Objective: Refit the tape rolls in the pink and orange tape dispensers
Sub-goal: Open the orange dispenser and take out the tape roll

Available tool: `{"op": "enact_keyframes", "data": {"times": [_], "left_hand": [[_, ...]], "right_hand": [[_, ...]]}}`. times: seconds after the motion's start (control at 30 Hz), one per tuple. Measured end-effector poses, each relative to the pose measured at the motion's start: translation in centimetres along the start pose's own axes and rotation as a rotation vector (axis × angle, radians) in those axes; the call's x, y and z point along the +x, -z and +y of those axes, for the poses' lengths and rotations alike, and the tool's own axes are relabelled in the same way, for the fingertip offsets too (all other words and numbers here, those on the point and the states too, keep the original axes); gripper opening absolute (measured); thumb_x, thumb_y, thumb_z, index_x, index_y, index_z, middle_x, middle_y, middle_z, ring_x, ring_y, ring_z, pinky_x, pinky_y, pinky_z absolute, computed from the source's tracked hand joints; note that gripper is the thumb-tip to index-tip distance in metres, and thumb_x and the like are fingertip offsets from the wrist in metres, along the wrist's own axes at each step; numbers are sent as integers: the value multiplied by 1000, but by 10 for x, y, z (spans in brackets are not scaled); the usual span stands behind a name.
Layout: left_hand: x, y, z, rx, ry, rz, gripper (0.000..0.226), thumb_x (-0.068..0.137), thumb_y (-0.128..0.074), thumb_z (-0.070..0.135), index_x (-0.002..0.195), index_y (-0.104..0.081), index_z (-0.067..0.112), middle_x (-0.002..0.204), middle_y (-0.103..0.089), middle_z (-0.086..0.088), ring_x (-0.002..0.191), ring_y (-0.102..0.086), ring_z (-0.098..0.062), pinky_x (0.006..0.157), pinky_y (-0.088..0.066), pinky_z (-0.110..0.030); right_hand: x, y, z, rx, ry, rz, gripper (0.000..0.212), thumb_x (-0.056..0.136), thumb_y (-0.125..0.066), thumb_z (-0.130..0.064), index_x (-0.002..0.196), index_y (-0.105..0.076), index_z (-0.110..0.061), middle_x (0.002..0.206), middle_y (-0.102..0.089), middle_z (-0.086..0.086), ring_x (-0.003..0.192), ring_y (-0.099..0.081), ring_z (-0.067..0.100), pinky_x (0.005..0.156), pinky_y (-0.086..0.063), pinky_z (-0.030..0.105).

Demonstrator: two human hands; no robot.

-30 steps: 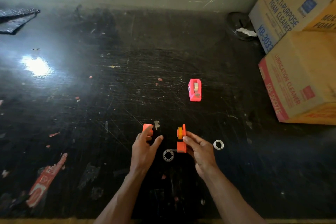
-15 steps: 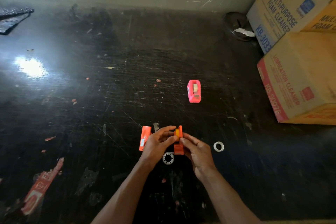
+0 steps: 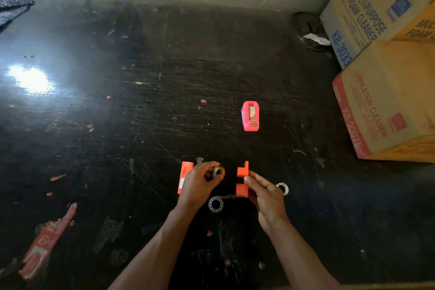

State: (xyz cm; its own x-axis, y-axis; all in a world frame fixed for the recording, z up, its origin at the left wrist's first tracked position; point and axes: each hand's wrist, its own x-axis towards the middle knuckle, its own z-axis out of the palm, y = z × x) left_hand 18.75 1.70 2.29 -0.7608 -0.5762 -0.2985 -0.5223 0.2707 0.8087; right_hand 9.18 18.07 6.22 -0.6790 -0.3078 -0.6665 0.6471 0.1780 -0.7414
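Note:
My right hand (image 3: 267, 198) grips an orange dispenser half (image 3: 242, 180), held upright on the black table. My left hand (image 3: 199, 182) pinches a small tape roll on an orange hub (image 3: 219, 171), a little left of that half. The other orange dispenser half (image 3: 184, 175) lies flat just left of my left hand, partly hidden by it. A clear spoked ring (image 3: 215, 204) lies between my wrists, with a strip of tape running to the held half. Another white ring (image 3: 282, 188) sits right of my right hand. The pink dispenser (image 3: 251, 116) stands farther back with tape inside.
Two stacked cardboard boxes (image 3: 386, 101) fill the right side. A dark round lid with a white scrap (image 3: 308, 30) lies by the back wall. A torn red label (image 3: 47, 240) is stuck at the front left of the scratched black table (image 3: 117, 125).
My left hand has pulled the tape roll with its hub out of the orange dispenser half and moved it left. The right hand still holds that half.

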Motion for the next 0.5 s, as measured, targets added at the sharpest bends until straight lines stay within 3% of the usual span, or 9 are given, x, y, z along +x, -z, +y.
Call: {"op": "enact_keyframes", "data": {"times": [0.23,0.5], "left_hand": [[8,-12,-6,305,-87,-25,46,96,-71,28,140,-57,22,136,-60,-7,128,-57,-21,101,-54,-31],[10,-16,-6,300,-68,0,56,95,-72,31,147,-52,21,143,-56,-7,133,-53,-21,106,-50,-32]], "right_hand": [[4,5,4,-64,7,46,25,89,-77,-18,113,-79,-26,113,-80,-3,113,-72,16,108,-51,46],[4,6,3,-51,9,70,28,89,-76,-16,116,-77,-24,116,-78,-2,115,-69,15,109,-50,45]]}}
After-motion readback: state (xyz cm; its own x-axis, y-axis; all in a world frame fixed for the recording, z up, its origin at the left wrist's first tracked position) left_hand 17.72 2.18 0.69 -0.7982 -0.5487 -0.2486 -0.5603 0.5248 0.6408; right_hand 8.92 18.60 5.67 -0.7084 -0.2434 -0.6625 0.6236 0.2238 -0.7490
